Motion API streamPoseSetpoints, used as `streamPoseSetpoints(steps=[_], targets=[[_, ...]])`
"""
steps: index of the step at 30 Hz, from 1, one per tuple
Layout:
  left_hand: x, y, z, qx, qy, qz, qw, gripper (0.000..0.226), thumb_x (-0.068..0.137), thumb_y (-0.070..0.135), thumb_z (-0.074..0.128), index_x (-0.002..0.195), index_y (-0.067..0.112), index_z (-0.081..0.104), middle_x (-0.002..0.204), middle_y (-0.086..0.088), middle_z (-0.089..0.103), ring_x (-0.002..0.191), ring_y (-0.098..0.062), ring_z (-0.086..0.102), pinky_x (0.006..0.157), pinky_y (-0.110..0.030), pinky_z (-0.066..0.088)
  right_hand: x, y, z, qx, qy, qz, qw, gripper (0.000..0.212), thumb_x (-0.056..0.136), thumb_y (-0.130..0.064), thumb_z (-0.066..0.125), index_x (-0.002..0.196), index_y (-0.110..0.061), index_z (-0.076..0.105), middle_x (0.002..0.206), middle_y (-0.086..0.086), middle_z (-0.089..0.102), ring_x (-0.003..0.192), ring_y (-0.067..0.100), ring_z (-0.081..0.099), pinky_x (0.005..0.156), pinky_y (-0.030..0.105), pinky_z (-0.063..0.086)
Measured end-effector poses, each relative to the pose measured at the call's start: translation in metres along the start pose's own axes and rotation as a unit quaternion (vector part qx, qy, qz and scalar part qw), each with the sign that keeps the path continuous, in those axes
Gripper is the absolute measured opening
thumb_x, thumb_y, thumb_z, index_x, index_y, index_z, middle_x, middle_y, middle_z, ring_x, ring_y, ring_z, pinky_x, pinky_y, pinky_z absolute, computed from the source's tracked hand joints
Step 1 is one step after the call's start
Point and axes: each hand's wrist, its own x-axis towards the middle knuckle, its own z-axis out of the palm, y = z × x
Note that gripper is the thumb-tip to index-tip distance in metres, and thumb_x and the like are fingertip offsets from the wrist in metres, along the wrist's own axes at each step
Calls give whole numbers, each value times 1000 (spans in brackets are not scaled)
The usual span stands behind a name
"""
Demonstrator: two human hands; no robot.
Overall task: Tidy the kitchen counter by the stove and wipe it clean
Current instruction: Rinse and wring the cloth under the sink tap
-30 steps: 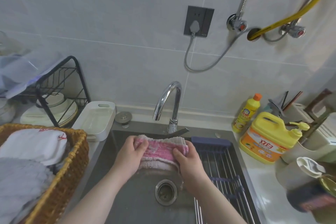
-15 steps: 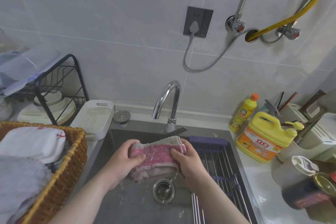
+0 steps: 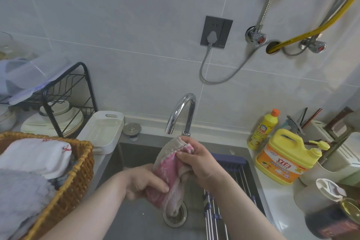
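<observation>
Swung upright from level over grey steel sink [image 3: 126, 220]: pink-and-beige terry cloth [image 3: 167, 171].
Gripped low by curled left hand [image 3: 144, 183], pinched high by right hand [image 3: 202, 163].

The pale countertop [image 3: 280, 207] frames a steel sink [image 3: 136, 220]. Left of the left hand [image 3: 144, 183] stands a woven wicker basket [image 3: 78, 177]. Beyond it are a white rectangular plastic tray [image 3: 103, 130], a black wire dish rack [image 3: 58, 91] and a round metal sink plug [image 3: 132, 128]. Right of the right hand [image 3: 202, 163] stand a slim yellow bottle with an orange cap [image 3: 263, 130], a yellow-and-orange pump jug [image 3: 282, 158] and, nearer, a dark open-lidded jar [image 3: 327, 220].
</observation>
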Motion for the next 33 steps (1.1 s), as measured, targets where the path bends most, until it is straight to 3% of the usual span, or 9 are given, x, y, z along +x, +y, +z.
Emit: streamPoseSetpoints(steps=[3, 7, 11, 13, 17, 23, 28, 31, 33], targets=[[9, 0, 3, 65, 149, 93, 982, 31, 53, -5, 62, 80, 8, 73, 80, -24, 70, 76, -34, 67, 76, -49, 52, -2, -4, -15, 135, -63, 37, 988, 26, 80, -12, 55, 103, -6, 64, 97, 20, 64, 80, 32, 63, 67, 41, 53], [17, 1, -2, 173, 233, 184, 939, 24, 50, 11, 70, 68, 14, 55, 58, -7, 62, 51, -22, 57, 50, -32, 43, 5, 28, -36, 244, 63, 177, 951, 56, 90, -52, 50, 120, -8, 64, 125, 18, 64, 111, 40, 62, 82, 56, 54], [21, 8, 1, 391, 251, 258, 847, 23, 61, 15, 67, 68, 27, 49, 64, 11, 55, 60, -5, 48, 56, -25, 37, -1, 66, -33, 254, -119, 297, 913, 89, 77, -68, 55, 137, -3, 53, 128, 24, 54, 113, 42, 52, 93, 56, 44], [21, 8, -6, 507, 223, 307, 773, 28, 62, 5, 59, 74, 28, 46, 73, 9, 53, 68, -12, 52, 59, -25, 40, -5, 75, -39, 240, -175, 275, 914, 91, 78, -74, 52, 139, -7, 51, 131, 25, 53, 118, 42, 50, 101, 60, 31], [23, 2, -18, 704, 171, 415, 550, 34, 67, -7, 48, 89, 19, 50, 80, 2, 55, 72, -19, 53, 66, -29, 50, -2, 75, -46, 264, -215, 291, 894, 100, 82, -80, 31, 149, -6, 34, 149, 23, 35, 142, 45, 18, 118, 61, -6], [27, -2, -22, 719, 180, 491, 458, 23, 93, 6, 49, 114, 12, 57, 97, -4, 66, 84, -23, 61, 74, -37, 51, -7, 79, -38, 190, -229, 264, 918, 70, 88, -39, 60, 142, 1, 37, 124, 15, 56, 116, 28, 52, 107, 43, 37], [27, -11, -31, 766, 172, 422, 453, 44, 90, 1, 38, 131, 10, 51, 129, -15, 61, 82, -22, 61, 71, -34, 54, 2, 62, -23, -22, -205, 318, 925, 18, 71, -14, 70, 88, -18, 70, 80, -2, 67, 76, 13, 62, 76, 26, 47], [30, -10, -27, 758, 149, 311, 554, 62, 67, 1, 56, 127, 14, 51, 118, -3, 65, 86, -20, 59, 72, -31, 54, 7, 45, -13, -262, -175, 291, 904, 14, 62, -18, 77, 68, -20, 65, 68, 1, 61, 68, 19, 56, 67, 36, 43], [28, -4, -18, 731, 143, 212, 632, 39, 68, 8, 56, 105, 20, 56, 99, 2, 65, 95, -21, 55, 75, -31, 49, 3, 29, -8, -424, -166, 227, 861, 16, 67, -18, 77, 72, -22, 62, 64, -6, 60, 63, 15, 58, 65, 32, 52]])
